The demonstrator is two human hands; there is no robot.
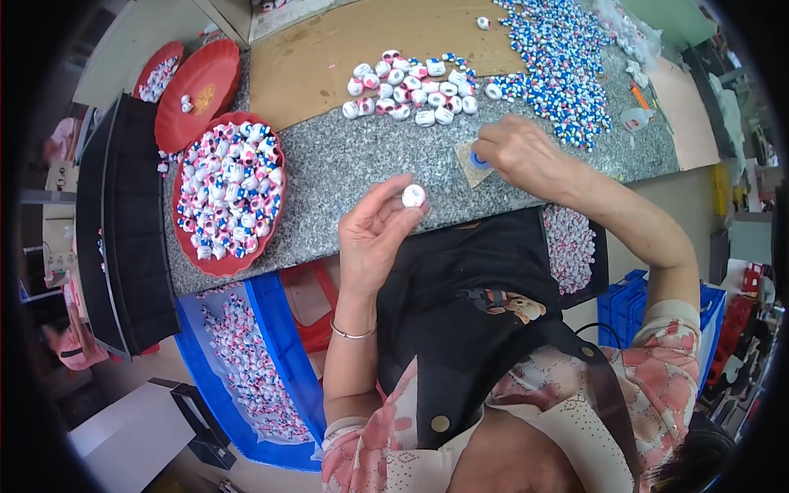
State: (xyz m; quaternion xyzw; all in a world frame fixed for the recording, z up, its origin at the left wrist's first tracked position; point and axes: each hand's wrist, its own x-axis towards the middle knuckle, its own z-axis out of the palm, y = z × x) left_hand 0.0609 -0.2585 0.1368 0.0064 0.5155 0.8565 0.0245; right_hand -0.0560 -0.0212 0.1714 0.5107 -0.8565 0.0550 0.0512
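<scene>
Between the thumb and fingers of my left hand (371, 234) is a small round white toy piece (413, 195), held over the near edge of the grey speckled worktop (329, 164). My right hand (523, 156) is closed in a pinch just above a small blue cap-like dish (478, 161). The dish rests on a yellowish square pad (470, 174). The fingers hide what they hold, if anything. Beyond my hands sits a loose group of white and pink toy heads (419, 94). Many small blue and white pieces (559, 78) are heaped at the far right.
At left, a scalloped red tray (281, 177) holds many finished-looking figures. Behind it is another red tray (173, 115) with a few pieces. Brown cardboard (329, 62) covers the back. Blue crates (283, 329) stand below the worktop. An orange-handled tool (639, 96) lies at right.
</scene>
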